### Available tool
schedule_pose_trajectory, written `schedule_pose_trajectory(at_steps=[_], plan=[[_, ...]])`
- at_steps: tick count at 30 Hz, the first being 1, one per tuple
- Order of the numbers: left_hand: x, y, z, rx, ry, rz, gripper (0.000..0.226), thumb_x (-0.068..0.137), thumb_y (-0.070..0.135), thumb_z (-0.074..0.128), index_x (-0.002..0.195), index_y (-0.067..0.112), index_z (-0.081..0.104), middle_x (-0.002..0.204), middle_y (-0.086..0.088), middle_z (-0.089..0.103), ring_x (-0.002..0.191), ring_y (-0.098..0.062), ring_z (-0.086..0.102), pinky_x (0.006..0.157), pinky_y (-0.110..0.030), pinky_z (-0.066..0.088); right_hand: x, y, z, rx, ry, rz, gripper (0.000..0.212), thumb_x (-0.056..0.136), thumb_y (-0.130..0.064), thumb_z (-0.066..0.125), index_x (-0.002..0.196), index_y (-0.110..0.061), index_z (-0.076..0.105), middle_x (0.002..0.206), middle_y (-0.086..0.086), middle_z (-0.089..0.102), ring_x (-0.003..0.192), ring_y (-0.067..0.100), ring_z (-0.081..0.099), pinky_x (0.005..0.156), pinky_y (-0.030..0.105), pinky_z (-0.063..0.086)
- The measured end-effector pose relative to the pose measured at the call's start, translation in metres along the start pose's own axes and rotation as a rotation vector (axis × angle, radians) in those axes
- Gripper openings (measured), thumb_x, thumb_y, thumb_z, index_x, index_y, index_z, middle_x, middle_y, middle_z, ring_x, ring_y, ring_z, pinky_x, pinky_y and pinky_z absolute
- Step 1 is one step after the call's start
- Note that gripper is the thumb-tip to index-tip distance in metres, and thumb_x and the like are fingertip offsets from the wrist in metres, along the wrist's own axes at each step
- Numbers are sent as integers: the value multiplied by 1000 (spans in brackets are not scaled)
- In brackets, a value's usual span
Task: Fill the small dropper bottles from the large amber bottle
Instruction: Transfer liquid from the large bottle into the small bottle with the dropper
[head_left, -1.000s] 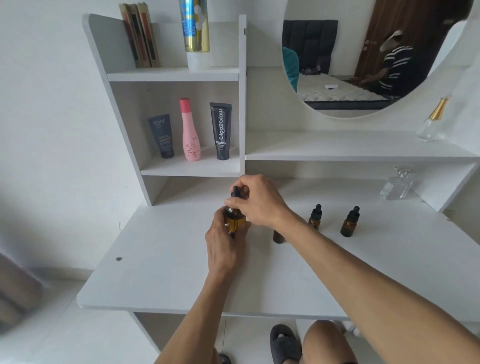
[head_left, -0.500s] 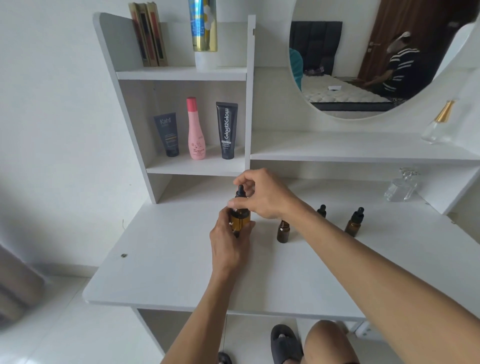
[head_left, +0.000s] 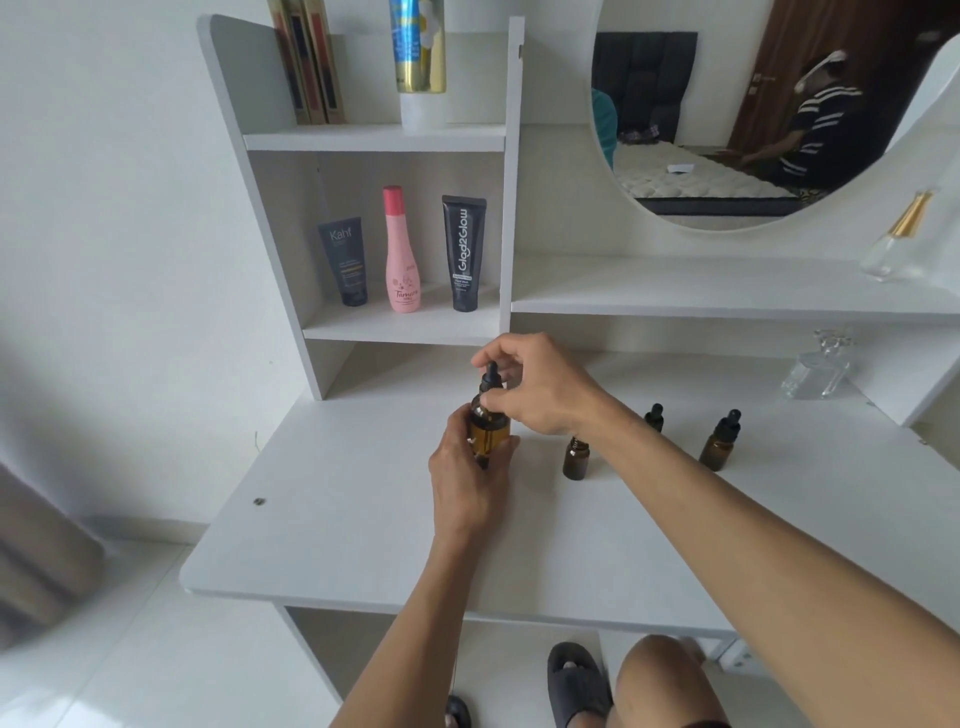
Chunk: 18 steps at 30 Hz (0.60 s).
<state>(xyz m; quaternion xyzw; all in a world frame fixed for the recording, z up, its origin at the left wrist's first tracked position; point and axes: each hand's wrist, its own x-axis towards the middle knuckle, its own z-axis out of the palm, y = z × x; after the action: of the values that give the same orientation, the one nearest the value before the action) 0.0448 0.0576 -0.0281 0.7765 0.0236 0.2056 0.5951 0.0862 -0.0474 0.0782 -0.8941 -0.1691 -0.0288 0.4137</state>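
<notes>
Overall, white walls and a pale tiled floor (head_left: 130, 649) surround a white dressing table (head_left: 337, 545), whose round mirror (head_left: 727, 130) reflects a bed and a seated person, and whose shelves (head_left: 405, 327) carry two dark tubes and a pink bottle. Standing on the tabletop near its middle, the large amber bottle (head_left: 489, 434) is gripped round its body by the left hand (head_left: 470, 478), while the right hand (head_left: 540, 387) pinches its black dropper cap (head_left: 490, 378). Just beside it stands an uncapped small bottle (head_left: 576, 457), and further right two capped small dropper bottles (head_left: 719, 441), one partly hidden behind the right forearm.
</notes>
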Motion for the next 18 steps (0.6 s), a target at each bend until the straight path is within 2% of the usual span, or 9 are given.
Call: schedule_pose_trajectory(at_steps=[3,6,8,11,16,18], plan=[[0,-2,0,4,-5,-5,32,86,17,71,115,23,57,92,16,66,82,4,63,67,-11,50,-3,0,2,-34,58,-5,27,73,-24,87,92,-16,70,85,1,70,74,15,62,73,30,54],[0,-2,1,1,-1,-13,36,85,19,72,118,24,57,96,14,67,84,3,63,69,-11,50,-2,2,1,14,72,-19,21,73,-18,87,85,-19,69,86,6,74,79,22,69,76,32,58],[-1,-1,1,-2,1,-13,37,85,19,72,118,25,57,96,15,67,84,3,63,69,-11,50,0,2,-1,34,46,-28,20,75,-12,85,87,-18,71,88,9,74,81,25,70,80,34,59],[-1,0,0,-9,0,-10,37,85,19,73,118,26,56,96,16,66,86,5,61,70,-13,50,2,3,-2,80,-15,-27,20,80,-3,79,94,-15,71,92,10,74,80,19,67,87,34,59],[-1,-2,1,-14,1,-15,37,85,20,73,117,27,57,96,16,66,84,2,62,72,-19,53,0,2,-5,129,-90,-18,22,88,5,68,108,-5,69,104,13,73,93,16,67,90,21,54],[-1,-3,1,-16,6,-12,37,85,20,73,118,27,57,96,16,66,83,0,63,72,-20,54,1,2,-4,130,-98,-23,22,89,3,68,109,-7,69,104,11,72,96,18,67,92,23,55]])
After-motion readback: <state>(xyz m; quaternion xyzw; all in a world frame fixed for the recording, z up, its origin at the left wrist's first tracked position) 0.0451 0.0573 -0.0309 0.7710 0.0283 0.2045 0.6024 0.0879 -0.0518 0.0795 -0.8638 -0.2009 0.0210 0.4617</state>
